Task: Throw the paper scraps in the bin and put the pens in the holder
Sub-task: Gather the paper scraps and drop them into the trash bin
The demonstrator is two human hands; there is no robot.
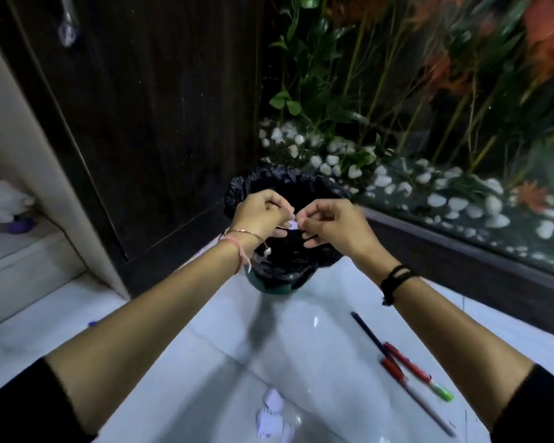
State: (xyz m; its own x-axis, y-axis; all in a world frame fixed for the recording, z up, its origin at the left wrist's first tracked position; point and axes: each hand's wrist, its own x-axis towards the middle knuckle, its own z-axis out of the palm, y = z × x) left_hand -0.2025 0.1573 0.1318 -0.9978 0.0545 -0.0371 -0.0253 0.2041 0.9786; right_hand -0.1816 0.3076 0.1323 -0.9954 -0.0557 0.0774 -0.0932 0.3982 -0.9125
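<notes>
Presently, both hands are held over the bin (285, 187), a dark-lined container at mid-frame. The left hand (259, 215) and the right hand (330, 223) meet above its opening, and a small white paper scrap (293, 222) is pinched between the thumb and fingertips of the two hands. The remaining fingers of each hand are curled inward; none are spread. The scrap is judged to be directly above the bin mouth and not yet released.

Task status, as far as can be seen:
- Scraps: more crumpled paper scraps (271, 417) are noted on the pale floor at lower centre of the frame, well apart from the bin. These are left to be collected. Contents of the bin cannot be made out; the liner is too dark.
- Pens: several pens (406, 367) are lying loose on the floor at lower right, overlapping one another: a dark one, red ones, one with a green tip. None are being held.
- Holder: no pen holder can be identified in view.

Progress is judged as partial on the scraps, with the pen step not begun.
</notes>
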